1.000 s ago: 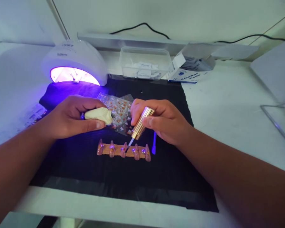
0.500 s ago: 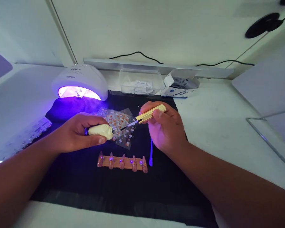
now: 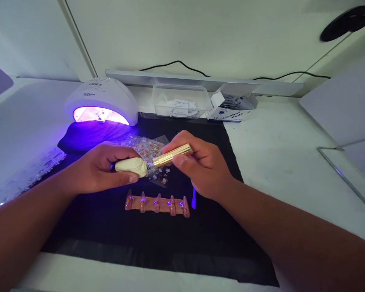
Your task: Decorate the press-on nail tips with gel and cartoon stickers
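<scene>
We look down on a cream bottle point(image 3: 130, 166) tipped on its side in the left hand point(image 3: 105, 168), whose thumb and fingers grip it and cover its base. The right hand point(image 3: 205, 166) pinches a gold cap point(image 3: 173, 155) between thumb and fingers, in line with the bottle's glassy neck. What lies inside the bottle is hidden from us, and we cannot tell whether the cap is fully seated. Cap and bottle cover part of some patterned sticker sheets point(image 3: 149, 148). A blue stick point(image 3: 194, 199) disappears behind the right hand. At far left, glittering clear material point(image 3: 47, 166) is too blurred for us to make out. On the right, the picture's edge cuts off a metal frame point(image 3: 349, 178).

Beyond the hands, a clear plastic box point(image 3: 181, 86) holds loose white packets point(image 3: 181, 107). Just to its right, an open carton point(image 3: 228, 115) lettered "Alcohol Pads" holds a row of sachets point(image 3: 232, 101). To its left, a white lamp point(image 3: 106, 95) glows violet in its arched opening.

Nearer us than the bottle, five pointed pink nail tips point(image 3: 157, 202) sit crosswise on a flat brown strip point(image 3: 150, 203), apart from both hands. From there the black mat point(image 3: 155, 239) stretches to its near edge; past its right edge lies a broad white tabletop point(image 3: 276, 154).
</scene>
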`<move>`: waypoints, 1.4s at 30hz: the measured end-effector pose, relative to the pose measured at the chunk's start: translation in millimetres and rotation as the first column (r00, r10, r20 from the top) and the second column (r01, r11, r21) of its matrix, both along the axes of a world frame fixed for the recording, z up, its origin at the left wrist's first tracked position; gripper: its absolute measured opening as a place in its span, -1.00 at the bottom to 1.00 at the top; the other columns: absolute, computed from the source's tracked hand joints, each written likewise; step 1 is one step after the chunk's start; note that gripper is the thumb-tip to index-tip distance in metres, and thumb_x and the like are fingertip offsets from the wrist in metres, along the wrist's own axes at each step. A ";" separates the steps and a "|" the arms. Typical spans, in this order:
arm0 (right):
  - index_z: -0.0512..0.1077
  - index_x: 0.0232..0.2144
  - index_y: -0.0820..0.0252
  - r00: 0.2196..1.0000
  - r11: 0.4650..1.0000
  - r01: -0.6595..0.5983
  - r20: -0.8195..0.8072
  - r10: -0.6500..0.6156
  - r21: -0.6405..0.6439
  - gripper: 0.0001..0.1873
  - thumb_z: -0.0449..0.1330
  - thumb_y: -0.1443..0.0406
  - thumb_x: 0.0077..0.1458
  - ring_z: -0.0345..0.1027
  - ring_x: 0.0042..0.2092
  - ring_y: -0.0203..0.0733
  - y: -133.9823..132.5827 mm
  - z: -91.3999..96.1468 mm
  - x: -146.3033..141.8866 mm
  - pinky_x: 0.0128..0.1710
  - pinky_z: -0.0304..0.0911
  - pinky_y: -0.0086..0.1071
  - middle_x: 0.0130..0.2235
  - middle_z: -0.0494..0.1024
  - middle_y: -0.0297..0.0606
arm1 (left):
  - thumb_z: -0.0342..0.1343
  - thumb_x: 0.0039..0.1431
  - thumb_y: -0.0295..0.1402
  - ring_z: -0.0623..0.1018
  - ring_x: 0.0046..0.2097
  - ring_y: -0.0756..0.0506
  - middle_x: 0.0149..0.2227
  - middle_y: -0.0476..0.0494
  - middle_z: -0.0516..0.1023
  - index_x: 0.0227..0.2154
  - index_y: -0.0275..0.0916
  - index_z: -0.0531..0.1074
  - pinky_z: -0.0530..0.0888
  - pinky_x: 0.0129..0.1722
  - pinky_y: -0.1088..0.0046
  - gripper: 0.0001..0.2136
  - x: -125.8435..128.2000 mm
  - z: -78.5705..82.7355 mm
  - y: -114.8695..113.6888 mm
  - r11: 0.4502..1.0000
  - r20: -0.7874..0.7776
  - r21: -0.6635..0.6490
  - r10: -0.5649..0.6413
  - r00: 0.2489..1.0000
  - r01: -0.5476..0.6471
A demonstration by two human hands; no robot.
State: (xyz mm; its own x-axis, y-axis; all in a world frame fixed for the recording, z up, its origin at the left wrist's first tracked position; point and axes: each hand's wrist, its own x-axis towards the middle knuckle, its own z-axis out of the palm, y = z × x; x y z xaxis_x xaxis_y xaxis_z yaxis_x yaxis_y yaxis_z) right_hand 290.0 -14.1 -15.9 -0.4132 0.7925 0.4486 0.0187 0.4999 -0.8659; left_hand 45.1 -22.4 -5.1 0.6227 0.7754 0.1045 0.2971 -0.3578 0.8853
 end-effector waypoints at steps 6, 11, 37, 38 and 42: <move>0.57 -0.27 0.17 0.995 0.996 -0.011 0.097 0.020 -0.089 -0.80 0.26 0.17 0.17 0.38 -0.32 -0.29 -2.2 5.2 -1.4 -0.29 0.27 -0.36 -0.34 0.46 -0.33 | 0.22 0.11 -0.35 0.37 -0.52 0.05 -0.55 0.02 0.46 -0.39 -0.33 0.55 0.31 -0.55 0.63 -0.87 2.4 2.5 0.3 1.000 -0.016 0.001 0.016 1.000 -0.016; 0.58 -0.40 0.16 0.978 0.952 -0.029 -0.204 -0.036 -0.306 -0.70 0.36 0.05 0.06 0.41 -0.41 -0.32 1.9 -0.4 -4.1 -0.37 0.34 -0.40 -0.45 0.53 -0.37 | 0.22 0.12 -0.37 0.39 -0.51 0.05 -0.53 0.00 0.47 -0.39 -0.35 0.54 0.33 -0.53 0.63 -0.88 0.1 0.8 -0.4 1.000 0.002 -0.007 0.007 1.000 -0.007; 0.48 -0.47 0.17 0.970 0.970 -0.242 0.044 0.240 0.032 -0.87 0.23 0.35 0.13 0.32 -0.37 -0.29 -3.1 1.0 0.5 -0.35 0.26 -0.35 -0.48 0.52 -0.35 | 0.29 0.14 -0.40 0.46 -0.44 0.08 -0.47 0.03 0.56 -0.35 -0.32 0.57 0.41 -0.45 0.69 -0.92 -9.4 -4.7 5.6 0.999 0.073 0.031 0.035 0.997 -0.037; 0.47 -0.47 0.17 0.967 0.967 -0.251 0.062 0.248 0.052 -0.87 0.23 0.35 0.13 0.32 -0.37 -0.28 -2.7 1.3 0.3 -0.35 0.26 -0.35 -0.48 0.52 -0.35 | 0.29 0.14 -0.40 0.46 -0.44 0.09 -0.46 0.04 0.56 -0.34 -0.31 0.58 0.42 -0.44 0.69 -0.92 -9.8 -5.5 5.7 0.998 0.077 0.038 0.038 0.996 -0.041; 0.46 -0.48 0.19 0.965 0.964 -0.257 0.074 0.251 0.074 -0.86 0.22 0.36 0.14 0.30 -0.37 -0.30 -1.3 0.0 1.1 -0.35 0.25 -0.36 -0.49 0.51 -0.35 | 0.30 0.15 -0.39 0.46 -0.45 0.09 -0.47 0.04 0.55 -0.34 -0.32 0.57 0.41 -0.47 0.69 -0.91 -11.0 -9.2 7.4 0.996 0.080 0.076 0.033 0.996 -0.039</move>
State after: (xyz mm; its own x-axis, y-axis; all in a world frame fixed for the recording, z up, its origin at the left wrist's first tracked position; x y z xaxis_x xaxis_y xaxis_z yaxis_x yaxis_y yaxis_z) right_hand 291.1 -15.4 -15.9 -0.6257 0.6192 0.4745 -0.0649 0.5648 -0.8227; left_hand 34.1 -15.0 -14.3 0.5820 0.7849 0.2127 0.2421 -0.4169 0.8761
